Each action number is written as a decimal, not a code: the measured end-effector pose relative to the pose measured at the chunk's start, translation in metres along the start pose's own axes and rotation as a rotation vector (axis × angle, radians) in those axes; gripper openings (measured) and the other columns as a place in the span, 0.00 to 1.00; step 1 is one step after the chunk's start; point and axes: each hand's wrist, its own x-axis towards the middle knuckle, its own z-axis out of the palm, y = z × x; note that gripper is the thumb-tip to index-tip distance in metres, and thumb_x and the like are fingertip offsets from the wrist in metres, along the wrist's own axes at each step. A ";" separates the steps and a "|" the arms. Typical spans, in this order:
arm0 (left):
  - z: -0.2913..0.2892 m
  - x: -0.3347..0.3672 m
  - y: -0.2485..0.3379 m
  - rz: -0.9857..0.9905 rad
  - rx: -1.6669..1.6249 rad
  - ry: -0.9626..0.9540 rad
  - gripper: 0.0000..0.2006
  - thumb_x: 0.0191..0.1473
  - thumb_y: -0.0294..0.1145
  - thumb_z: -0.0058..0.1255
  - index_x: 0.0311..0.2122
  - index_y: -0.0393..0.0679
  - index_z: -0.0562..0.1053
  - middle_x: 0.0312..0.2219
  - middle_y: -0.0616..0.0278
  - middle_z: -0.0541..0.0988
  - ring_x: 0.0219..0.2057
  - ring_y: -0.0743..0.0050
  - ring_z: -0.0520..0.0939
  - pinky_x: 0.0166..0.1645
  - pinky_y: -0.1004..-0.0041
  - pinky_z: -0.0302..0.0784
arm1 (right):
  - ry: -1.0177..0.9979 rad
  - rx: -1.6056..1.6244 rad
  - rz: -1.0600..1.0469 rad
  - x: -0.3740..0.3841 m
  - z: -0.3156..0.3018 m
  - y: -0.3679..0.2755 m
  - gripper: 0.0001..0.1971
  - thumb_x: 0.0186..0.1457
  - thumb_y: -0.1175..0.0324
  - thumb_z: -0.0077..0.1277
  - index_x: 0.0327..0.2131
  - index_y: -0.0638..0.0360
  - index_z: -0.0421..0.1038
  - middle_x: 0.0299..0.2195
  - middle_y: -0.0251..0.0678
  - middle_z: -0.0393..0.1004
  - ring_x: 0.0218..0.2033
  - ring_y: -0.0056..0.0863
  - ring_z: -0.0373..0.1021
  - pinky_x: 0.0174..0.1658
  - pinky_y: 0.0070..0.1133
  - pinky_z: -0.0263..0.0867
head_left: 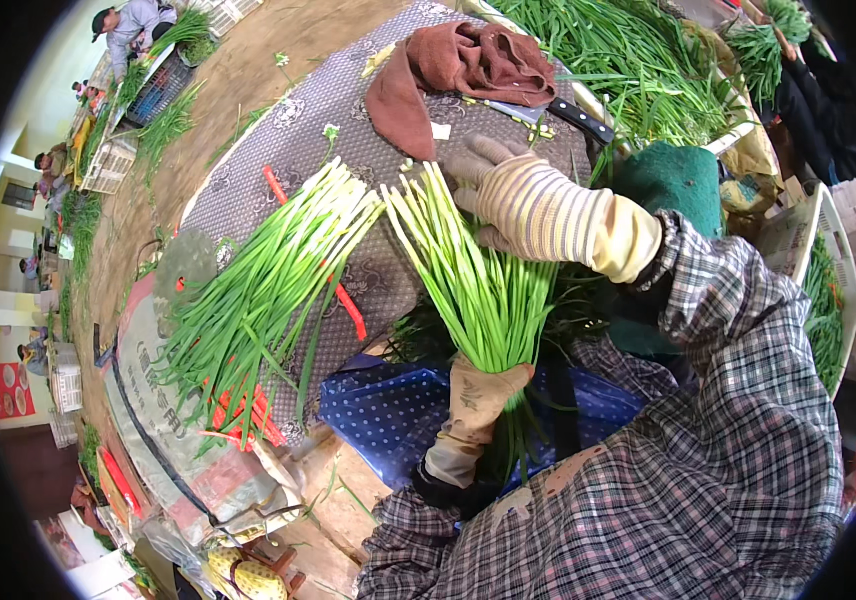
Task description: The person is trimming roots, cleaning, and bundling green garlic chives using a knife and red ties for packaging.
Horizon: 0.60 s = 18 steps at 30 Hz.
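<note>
My left hand (476, 405), in a soiled work glove, is wrapped round the leafy lower part of a bunch of garlic chives (473, 285). The pale stem ends of that bunch point away from me. My right hand (523, 200), in a striped knitted glove, lies along the right side of those ends with its fingers stretched out and apart. Left of the held bunch, a second pile of garlic chives (273, 255) rests on the patterned cloth (348, 125), with red ties (350, 310) beside and under it.
At the far side lie a brown rag (463, 65) and a knife with a black handle (583, 121). A crate of loose greens (638, 75) stands at the back right. A blue dotted cloth (378, 400) covers my lap. Other people (133, 28) are at the far left.
</note>
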 end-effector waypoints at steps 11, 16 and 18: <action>-0.014 -0.002 0.010 -0.139 0.070 -0.087 0.21 0.38 0.20 0.60 0.42 0.35 0.72 0.33 0.61 0.79 0.32 0.73 0.78 0.37 0.74 0.76 | 0.127 0.210 -0.219 -0.010 0.032 0.036 0.16 0.41 0.61 0.58 0.32 0.62 0.73 0.43 0.42 0.71 0.49 0.44 0.65 0.54 0.33 0.62; -0.041 -0.015 0.043 -0.261 -0.091 -0.151 0.22 0.39 0.25 0.61 0.44 0.37 0.72 0.35 0.62 0.77 0.31 0.76 0.77 0.36 0.77 0.75 | 0.213 -0.129 0.265 -0.019 -0.039 0.057 0.08 0.43 0.73 0.57 0.31 0.60 0.73 0.32 0.38 0.73 0.40 0.37 0.70 0.46 0.28 0.66; -0.052 -0.023 0.045 -0.259 -0.104 -0.115 0.22 0.40 0.26 0.61 0.44 0.38 0.72 0.35 0.62 0.77 0.31 0.76 0.78 0.36 0.78 0.74 | 0.427 0.024 0.381 -0.057 -0.064 0.055 0.07 0.45 0.73 0.57 0.31 0.59 0.75 0.33 0.37 0.74 0.36 0.39 0.71 0.43 0.29 0.67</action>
